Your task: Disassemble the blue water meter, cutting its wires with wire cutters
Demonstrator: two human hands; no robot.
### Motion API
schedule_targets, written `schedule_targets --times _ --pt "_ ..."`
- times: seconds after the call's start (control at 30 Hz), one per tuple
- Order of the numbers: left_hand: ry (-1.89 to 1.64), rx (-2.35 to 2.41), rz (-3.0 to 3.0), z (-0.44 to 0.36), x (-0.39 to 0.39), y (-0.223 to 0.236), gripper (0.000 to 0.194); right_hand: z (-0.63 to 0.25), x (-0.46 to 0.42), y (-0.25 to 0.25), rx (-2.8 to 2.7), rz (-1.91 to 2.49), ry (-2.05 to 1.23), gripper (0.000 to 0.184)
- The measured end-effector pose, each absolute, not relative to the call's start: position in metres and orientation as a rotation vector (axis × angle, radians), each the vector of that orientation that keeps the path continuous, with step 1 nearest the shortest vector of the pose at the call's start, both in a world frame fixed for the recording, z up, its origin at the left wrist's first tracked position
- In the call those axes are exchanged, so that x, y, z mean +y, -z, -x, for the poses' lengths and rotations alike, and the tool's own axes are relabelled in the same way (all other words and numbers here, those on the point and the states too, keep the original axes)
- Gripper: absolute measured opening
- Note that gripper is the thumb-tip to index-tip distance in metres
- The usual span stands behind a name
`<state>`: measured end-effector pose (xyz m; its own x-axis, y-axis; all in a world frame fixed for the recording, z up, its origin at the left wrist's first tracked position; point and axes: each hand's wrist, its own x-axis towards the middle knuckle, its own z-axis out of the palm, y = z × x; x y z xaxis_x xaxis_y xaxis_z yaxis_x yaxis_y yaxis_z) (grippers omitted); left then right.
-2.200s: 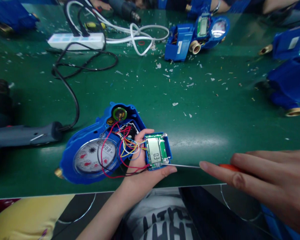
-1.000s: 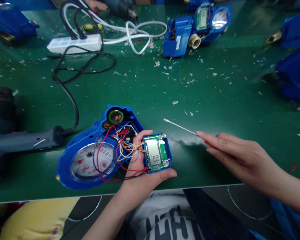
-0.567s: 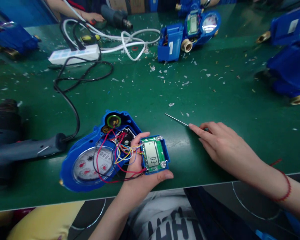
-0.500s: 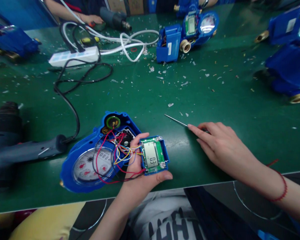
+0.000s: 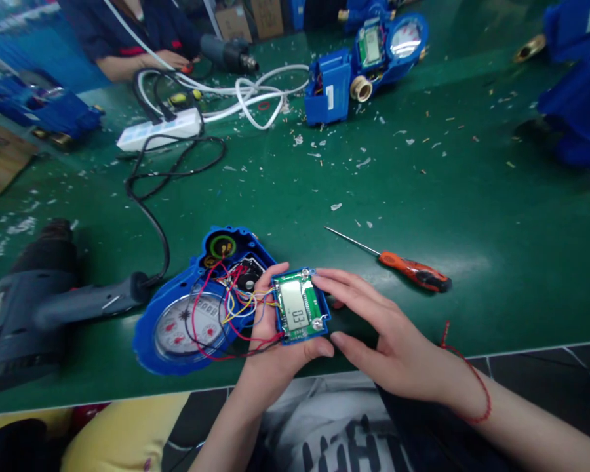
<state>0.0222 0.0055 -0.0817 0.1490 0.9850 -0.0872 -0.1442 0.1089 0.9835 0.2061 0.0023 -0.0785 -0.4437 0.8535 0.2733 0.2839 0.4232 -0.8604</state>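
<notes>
My left hand cradles a small blue display module with a green circuit board and an LCD showing digits. Coloured wires run from it into an opened blue water meter lying on the green table, its dial facing up. My right hand has come in from the right, and its fingers touch the right edge of the module. An orange-handled screwdriver lies on the table just beyond my right hand, with nothing holding it.
A dark heat gun lies at the left, its black cord running to a white power strip. Another opened blue meter sits at the back, more blue meters at the right. Another person's arm rests at the far left. Plastic scraps litter the table.
My right hand laid the screwdriver down on the table, let go of it and moved left to the display module. The left hand stays on the module.
</notes>
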Motion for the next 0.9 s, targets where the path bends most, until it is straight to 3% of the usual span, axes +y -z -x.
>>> schedule_targets --times 0.9 --pt "-1.103 1.012 -1.199 -0.0201 0.0057 0.0826 0.084 -0.2034 0.0017 0.0856 -1.959 0.97 -0.92 0.055"
